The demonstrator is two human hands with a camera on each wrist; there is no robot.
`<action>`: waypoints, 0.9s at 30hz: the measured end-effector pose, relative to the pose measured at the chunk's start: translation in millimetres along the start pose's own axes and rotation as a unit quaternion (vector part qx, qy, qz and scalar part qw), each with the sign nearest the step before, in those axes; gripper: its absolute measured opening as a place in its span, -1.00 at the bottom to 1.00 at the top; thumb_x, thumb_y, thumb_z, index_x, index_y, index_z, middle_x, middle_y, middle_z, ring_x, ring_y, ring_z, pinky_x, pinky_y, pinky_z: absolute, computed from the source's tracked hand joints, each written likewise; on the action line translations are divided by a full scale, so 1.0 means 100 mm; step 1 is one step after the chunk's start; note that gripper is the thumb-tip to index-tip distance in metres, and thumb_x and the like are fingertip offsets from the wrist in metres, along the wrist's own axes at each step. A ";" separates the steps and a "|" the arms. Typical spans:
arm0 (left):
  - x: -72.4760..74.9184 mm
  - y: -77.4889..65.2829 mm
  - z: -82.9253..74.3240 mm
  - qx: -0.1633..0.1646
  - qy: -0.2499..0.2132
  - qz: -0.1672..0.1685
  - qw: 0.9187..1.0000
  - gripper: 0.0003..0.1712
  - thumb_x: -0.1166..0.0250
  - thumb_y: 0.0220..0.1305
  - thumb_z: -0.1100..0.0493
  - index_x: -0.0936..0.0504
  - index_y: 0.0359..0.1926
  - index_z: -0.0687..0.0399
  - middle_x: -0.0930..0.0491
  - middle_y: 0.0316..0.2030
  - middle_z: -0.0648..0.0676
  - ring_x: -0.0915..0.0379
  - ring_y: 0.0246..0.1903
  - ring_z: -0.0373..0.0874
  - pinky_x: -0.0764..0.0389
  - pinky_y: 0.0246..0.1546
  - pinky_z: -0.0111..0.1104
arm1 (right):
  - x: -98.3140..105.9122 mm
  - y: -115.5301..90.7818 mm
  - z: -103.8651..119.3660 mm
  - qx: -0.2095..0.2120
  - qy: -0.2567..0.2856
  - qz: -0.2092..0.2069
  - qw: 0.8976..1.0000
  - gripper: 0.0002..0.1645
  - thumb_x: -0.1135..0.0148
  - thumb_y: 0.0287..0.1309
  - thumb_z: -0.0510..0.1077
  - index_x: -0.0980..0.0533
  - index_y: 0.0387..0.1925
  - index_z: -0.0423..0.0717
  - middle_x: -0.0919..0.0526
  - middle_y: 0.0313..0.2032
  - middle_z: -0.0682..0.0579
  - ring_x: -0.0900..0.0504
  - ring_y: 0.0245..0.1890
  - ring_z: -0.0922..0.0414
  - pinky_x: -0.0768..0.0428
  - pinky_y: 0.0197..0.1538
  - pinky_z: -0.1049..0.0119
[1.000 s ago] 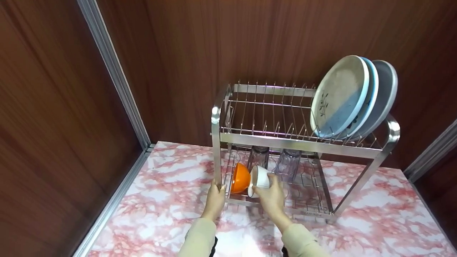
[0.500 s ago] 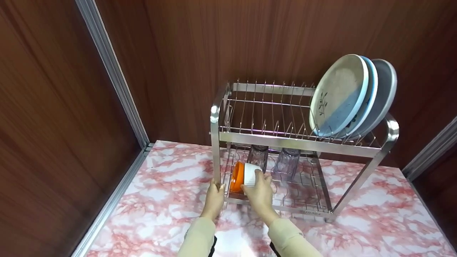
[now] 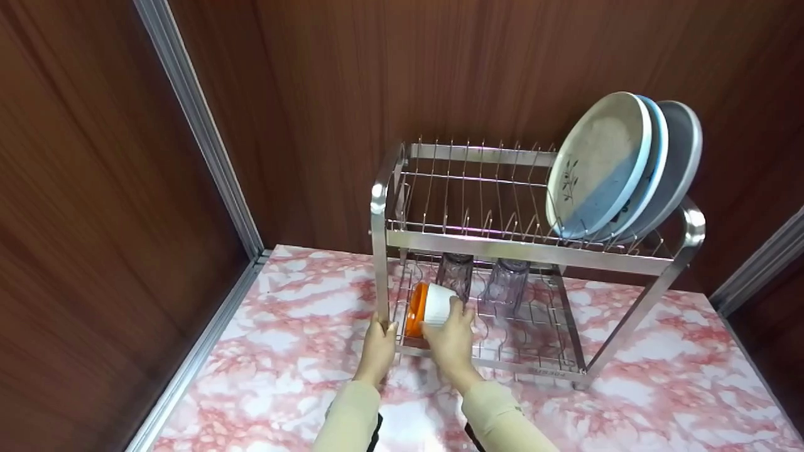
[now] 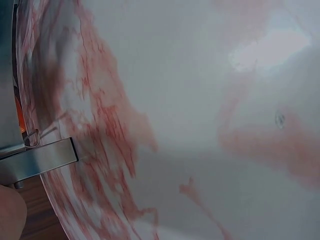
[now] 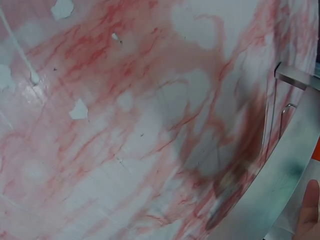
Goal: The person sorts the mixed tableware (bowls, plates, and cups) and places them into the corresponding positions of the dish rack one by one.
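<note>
The right hand (image 3: pixel 447 339) grasps a small white ceramic bowl (image 3: pixel 438 305), nesting it against an orange bowl (image 3: pixel 415 310) on the steel wire dish rack's (image 3: pixel 526 253) lower tier. The left hand (image 3: pixel 379 342) clasps the rack's near-left post. Next, I judge, comes a gentle release.

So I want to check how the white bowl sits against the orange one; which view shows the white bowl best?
The head view: the white bowl lies on its side against the orange bowl, held by the right hand. The left wrist view shows none of it; in the right wrist view I cannot make it out.
</note>
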State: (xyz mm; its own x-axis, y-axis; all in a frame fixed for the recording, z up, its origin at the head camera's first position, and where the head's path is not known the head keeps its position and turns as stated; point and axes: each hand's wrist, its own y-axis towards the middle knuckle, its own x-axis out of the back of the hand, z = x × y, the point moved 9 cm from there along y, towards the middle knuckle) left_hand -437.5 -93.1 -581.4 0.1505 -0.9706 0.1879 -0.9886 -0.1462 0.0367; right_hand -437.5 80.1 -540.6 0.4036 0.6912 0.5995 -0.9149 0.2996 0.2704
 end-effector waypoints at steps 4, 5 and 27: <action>0.00 0.00 0.00 -0.005 -0.001 -0.001 1.000 -0.66 0.02 0.26 0.21 -0.23 0.05 0.14 -0.42 -0.05 0.27 -0.30 0.01 0.00 -0.28 0.09 -0.08 | -0.02 -0.01 0.00 -0.018 0.009 -0.003 1.000 -0.02 -0.40 -0.45 -0.01 -0.18 0.11 -0.12 -0.26 -0.05 -0.22 -0.52 -0.38 -0.11 -0.56 -0.30 0.11; 0.00 0.03 0.04 -0.009 0.001 -0.002 1.000 -0.66 0.02 0.26 0.20 -0.23 0.05 0.14 -0.42 -0.05 0.27 -0.30 0.01 -0.01 -0.27 0.10 -0.09 | -0.02 -0.01 0.00 -0.021 0.008 -0.004 1.000 -0.02 -0.39 -0.47 -0.02 -0.18 0.11 -0.12 -0.26 -0.05 -0.22 -0.52 -0.37 -0.11 -0.56 -0.29 0.11; -0.01 0.02 0.06 -0.004 -0.003 -0.009 1.000 -0.60 0.03 0.25 0.24 -0.21 0.11 0.15 -0.40 0.03 0.30 -0.29 0.07 0.05 -0.27 0.12 -0.09 | -0.10 0.00 -0.03 -0.013 0.031 0.046 0.998 0.03 -0.36 -0.35 -0.09 -0.05 0.20 -0.16 -0.21 -0.02 -0.22 -0.50 -0.31 -0.07 -0.57 -0.21 0.17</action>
State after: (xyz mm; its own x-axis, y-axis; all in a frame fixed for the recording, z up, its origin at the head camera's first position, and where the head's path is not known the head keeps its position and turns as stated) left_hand -440.1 -93.4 -587.2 0.1684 -0.9688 0.1816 -0.9856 -0.1622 0.0484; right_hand -440.9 75.0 -548.3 0.3179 0.7553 0.5732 -0.9481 0.2496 0.1970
